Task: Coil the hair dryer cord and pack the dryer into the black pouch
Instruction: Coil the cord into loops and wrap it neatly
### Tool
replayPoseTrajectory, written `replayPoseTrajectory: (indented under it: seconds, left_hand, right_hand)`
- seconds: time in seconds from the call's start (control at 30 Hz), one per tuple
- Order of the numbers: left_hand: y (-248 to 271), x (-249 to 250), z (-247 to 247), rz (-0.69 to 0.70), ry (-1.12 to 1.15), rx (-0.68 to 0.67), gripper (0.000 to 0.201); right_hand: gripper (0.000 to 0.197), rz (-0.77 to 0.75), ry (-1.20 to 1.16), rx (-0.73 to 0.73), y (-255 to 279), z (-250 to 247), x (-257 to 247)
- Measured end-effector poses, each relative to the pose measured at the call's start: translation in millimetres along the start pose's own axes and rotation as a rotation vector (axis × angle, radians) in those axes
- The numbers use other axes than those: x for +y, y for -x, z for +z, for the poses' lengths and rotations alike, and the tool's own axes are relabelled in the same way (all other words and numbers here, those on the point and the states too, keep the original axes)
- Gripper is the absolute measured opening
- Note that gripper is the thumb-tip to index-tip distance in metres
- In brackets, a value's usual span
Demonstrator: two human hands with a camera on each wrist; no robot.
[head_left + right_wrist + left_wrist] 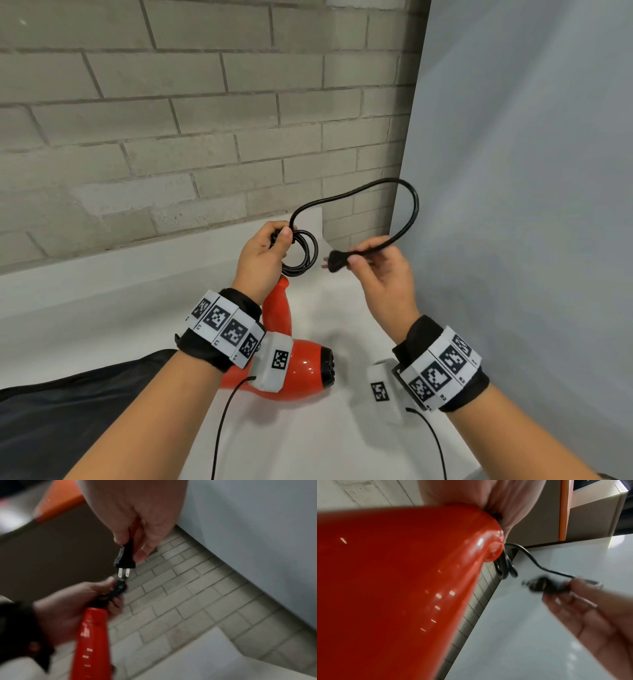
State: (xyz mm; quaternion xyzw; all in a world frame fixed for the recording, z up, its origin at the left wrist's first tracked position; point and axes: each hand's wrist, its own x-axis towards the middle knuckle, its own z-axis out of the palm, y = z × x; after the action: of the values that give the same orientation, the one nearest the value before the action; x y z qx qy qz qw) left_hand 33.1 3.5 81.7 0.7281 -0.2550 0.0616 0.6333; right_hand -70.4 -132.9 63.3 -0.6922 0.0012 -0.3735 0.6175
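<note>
A red hair dryer (298, 373) hangs above the white table (144, 308), nozzle to the right, handle pointing up. My left hand (270, 250) grips the coiled loops of its black cord (303, 255) at the handle end (489, 536). A last free loop of the cord (407, 202) arcs up and over to my right hand (373, 260), which pinches the black plug (337, 263) between thumb and fingers. The plug (124, 559) shows two metal prongs pointing at my left hand (80, 601). The black pouch (78, 407) lies flat at the lower left.
A grey brick wall (205, 120) stands behind the table and a plain grey panel (531, 171) closes the right side. Thin black cables (222, 428) run from the wrist cameras toward me. An orange-edged shelf (564, 509) shows in the left wrist view.
</note>
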Motion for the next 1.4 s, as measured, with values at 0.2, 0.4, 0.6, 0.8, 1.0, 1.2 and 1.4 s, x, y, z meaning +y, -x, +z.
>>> replayPoseTrajectory:
  seconds: [0.2,0.4,0.6,0.8,1.0,1.2,1.4]
  left_hand:
    - [4.1,5.7,6.3,-0.005,0.067,-0.092,0.017]
    - [6.4,7.1,11.4,-0.007,0.040,-0.194,0.016]
    - [12.2,11.9,16.0,0.018,0.153,-0.217,0.015]
    - [7.0,8.5,12.4,-0.038,0.223,-0.185,0.024]
    - [5.4,5.7,6.2,-0.045,0.251,-0.194,0.025]
    - [7.7,5.6,6.1,-0.025,0.204,-0.254,0.026]
    - [10.7,12.4,5.2,-0.035,0.201,-0.267,0.024]
  right_hand:
    - [0.018,-0.117,0.173,-0.083,-2.2,30.1,-12.6]
    - [0.028,-0.218,0.414,-0.021,-7.2,40.7,5.1]
    - [0.036,-0.090,0.310,-0.224,-21.9,36.3,8.8]
    - [0.022,-0.060,0.389,-0.462,-6.8,8.0,34.6]
    - [0.027,0.806,1.009,-0.909,1.6,-27.4,57.9]
    - [0.054,0.524,0.977,-0.859,-6.3,-19.0,45.3]
    - [0.033,0.316,0.481,-0.778,-13.7,8.6,28.6]
